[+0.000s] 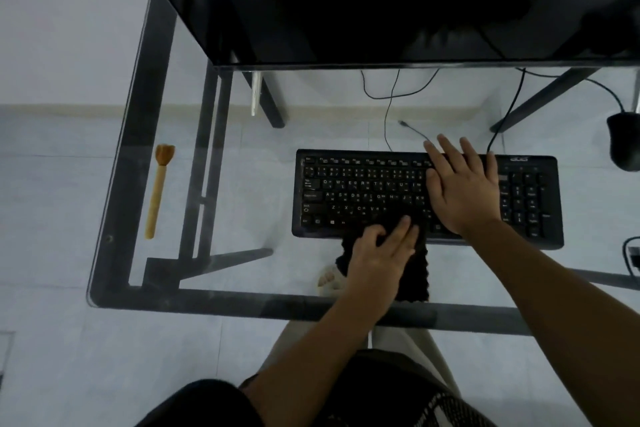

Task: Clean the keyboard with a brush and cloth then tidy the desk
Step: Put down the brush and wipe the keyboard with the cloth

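While right hand (462,191) lies flat on black keyboard (346,191), left hand (377,255) presses knobbly dark cloth (417,282) (fingers straight).

A clear glass-topped table with a black metal frame (221,303) stands on a pale grey tiled floor (52,340) in dim light.

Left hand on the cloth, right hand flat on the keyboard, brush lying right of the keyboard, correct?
Not quite. The head view shows the brush lying to the left of the keyboard, apart from it. The rest holds: left hand on the cloth, right hand flat on the keys.
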